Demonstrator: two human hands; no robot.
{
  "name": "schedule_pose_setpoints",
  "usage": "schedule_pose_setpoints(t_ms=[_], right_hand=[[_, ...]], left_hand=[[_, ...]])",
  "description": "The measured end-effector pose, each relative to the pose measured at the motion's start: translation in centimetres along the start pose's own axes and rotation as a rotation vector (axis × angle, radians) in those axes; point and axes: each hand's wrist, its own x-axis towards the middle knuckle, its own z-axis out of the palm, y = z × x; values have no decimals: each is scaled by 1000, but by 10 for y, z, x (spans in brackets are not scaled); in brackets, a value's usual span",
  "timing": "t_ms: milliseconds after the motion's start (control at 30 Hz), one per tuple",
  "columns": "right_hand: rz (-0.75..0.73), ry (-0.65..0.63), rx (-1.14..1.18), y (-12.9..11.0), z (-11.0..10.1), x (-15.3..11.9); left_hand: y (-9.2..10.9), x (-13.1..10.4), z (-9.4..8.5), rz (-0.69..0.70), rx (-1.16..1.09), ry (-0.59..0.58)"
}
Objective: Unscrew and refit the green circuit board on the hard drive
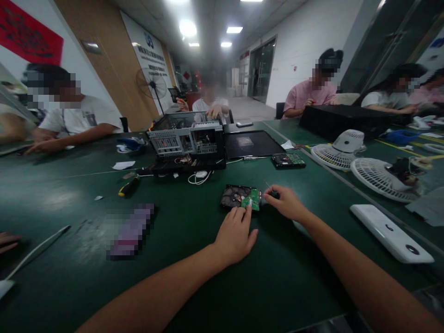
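Right now my right grip [285,203] pinches a small screwdriver [275,194] just beside the hard drive [233,195] flat on the bench [183,222] — while my left grip [234,235] (loosely uncurled, only touching) rests fingertips on its green board [255,196].

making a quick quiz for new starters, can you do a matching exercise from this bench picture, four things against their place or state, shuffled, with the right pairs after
Things
1. left hand
2. right hand
3. far hard drive
4. yellow-and-black screwdriver

Places or states
A. by the near right corner of the flat black panel
B. gripping a thin tool
C. lying to the left of the open computer case
D. fingers spread, touching the near hard drive

Right pairs: 1-D, 2-B, 3-A, 4-C
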Motion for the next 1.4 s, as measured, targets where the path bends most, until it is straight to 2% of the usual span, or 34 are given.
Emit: schedule_pose_setpoints(t_ms=[167, 533, 867, 1400], right_hand=[[-91, -43, 1, -15, 16, 0], [-85, -50, 10, -12, 22, 1], [-7, -95, 231, -7, 20, 3], [-28, -120, 170, -8, 19, 3]], left_hand=[[-1, 0, 2, 1, -11, 10], [0, 0, 1, 6, -8, 23], [0, 0, 3, 9, 7, 33], [1, 0, 0, 2, -6, 22]])
